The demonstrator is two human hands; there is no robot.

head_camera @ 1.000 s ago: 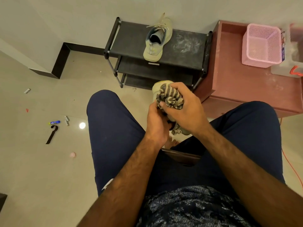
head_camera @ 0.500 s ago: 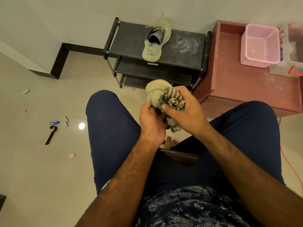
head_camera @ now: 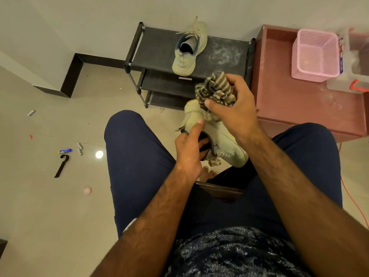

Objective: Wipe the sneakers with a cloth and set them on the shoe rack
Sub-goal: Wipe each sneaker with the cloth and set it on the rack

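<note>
Pale olive-beige, knitted upper, dark lining at the collar, frayed light laces: held sneaker [head_camera: 223,134], up in the air between the knees, in front of the shoe rack [head_camera: 159,50]. Tipped onto its side, long axis slanting from upper left to lower right in the view; rounded end toward the rack, laced end down toward the lap (both ends partly hidden behind the hands). Gripped at the collar by the left hand [head_camera: 189,150], fingers tucked inside the opening, thumb laid straight along the outside. Bunched in the right hand [head_camera: 237,108], fingers curled tight round it: striped brown-and-cream cloth [head_camera: 216,89], pressed against the sneaker's far end. On the rack's top shelf, second sneaker [head_camera: 188,48] of the same colour, upright on its sole, heel toward the person, laces toward the wall. Just right of the rack, a reddish cabinet [head_camera: 299,108] bearing a pink basket [head_camera: 299,56].
</note>
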